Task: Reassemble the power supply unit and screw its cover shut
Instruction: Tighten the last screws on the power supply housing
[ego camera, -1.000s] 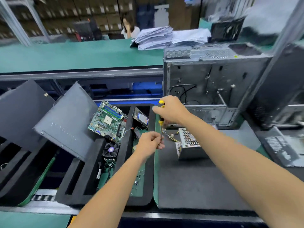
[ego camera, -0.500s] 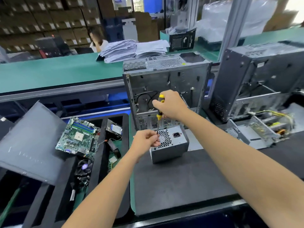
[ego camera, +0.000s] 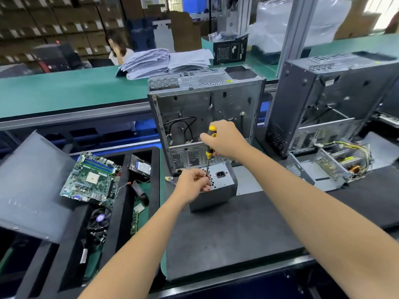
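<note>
Power supply unit [ego camera: 216, 190]: on dark surface [ego camera: 237, 234], under both hands, socket face up, long axis apparently upright.
Left hand [ego camera: 194, 182]: fingers curled at vented top face beside shaft tip, probably steadying screw; screw itself not visible.
Right hand [ego camera: 224, 140]: above left, wrapped round yellow-black screwdriver [ego camera: 209, 151], shaft near vertical, tip down for driving.
Open computer case [ego camera: 205, 117]: just behind.

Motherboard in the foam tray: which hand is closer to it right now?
Left. The left hand sits on the power supply unit, just right of the motherboard; the right hand holds the screwdriver farther right.
</note>
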`<state>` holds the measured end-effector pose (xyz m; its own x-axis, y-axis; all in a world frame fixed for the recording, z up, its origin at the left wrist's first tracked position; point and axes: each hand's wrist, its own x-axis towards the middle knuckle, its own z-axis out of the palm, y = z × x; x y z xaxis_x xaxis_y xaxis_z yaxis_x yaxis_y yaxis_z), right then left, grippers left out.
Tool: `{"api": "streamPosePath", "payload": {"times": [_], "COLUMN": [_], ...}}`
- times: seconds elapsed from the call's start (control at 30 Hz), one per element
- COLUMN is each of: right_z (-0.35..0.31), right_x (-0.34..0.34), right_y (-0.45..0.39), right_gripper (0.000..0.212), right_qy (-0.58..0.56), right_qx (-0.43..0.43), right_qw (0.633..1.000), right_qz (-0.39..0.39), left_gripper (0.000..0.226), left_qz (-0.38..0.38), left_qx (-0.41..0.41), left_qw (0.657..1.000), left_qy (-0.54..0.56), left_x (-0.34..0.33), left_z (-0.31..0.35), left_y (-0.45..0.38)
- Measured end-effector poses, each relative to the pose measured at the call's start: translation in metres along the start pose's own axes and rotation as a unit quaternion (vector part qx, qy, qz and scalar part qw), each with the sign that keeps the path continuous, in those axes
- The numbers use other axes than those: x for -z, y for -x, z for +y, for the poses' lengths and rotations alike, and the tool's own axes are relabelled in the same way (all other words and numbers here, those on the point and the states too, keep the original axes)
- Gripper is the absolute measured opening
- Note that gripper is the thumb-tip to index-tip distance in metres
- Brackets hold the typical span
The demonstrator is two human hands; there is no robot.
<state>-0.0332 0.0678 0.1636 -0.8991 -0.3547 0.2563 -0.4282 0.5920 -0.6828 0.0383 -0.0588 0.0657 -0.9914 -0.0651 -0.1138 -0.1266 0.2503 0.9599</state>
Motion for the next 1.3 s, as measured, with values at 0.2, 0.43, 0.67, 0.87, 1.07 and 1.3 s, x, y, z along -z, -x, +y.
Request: {"api": "streamPosePath", "payload": {"times": [0.2, 0.43, 0.67, 0.87, 1.07, 1.3], "right_z": [0.008, 0.012, 0.016, 0.011, 0.000, -0.007], "right_x": [0.002, 0.011, 0.012, 0.014, 0.015, 0.006], "right_y": [0.003, 0.009, 0.013, 0.010, 0.007, 0.004], "right_gripper": [0.030, 0.030, 0.025, 0.021, 0.018, 0.015], "right_qy": [0.015, 0.045, 0.089, 0.102, 0.213, 0.302], "right_qx": [-0.011, -0.010, 0.007, 0.023, 0.072, 0.140], "right_qw": [1.000, 0.990, 0.976, 0.965, 0.932, 0.911], "right_qz": [-0.024, -0.132, -0.196, -0.241, -0.284, -0.243], "left_gripper": [0.011, 0.008, 0.001, 0.002, 0.009, 0.043], "left_qz": [-0.011, -0.005, 0.002, -0.012, -0.038, -0.026], "left_qx": [-0.014, -0.129, -0.136, -0.142, -0.120, -0.159], "left_qw": [1.000, 0.956, 0.945, 0.950, 0.957, 0.934], "left_qy": [-0.026, -0.262, -0.299, -0.277, -0.260, -0.318], "left_x": [-0.006, -0.014, -0.022, -0.016, -0.011, -0.008], "left_z": [-0.002, -0.010, -0.015, -0.016, -0.017, -0.014], "left_y": [-0.003, -0.011, -0.016, -0.015, -0.021, -0.027]}}
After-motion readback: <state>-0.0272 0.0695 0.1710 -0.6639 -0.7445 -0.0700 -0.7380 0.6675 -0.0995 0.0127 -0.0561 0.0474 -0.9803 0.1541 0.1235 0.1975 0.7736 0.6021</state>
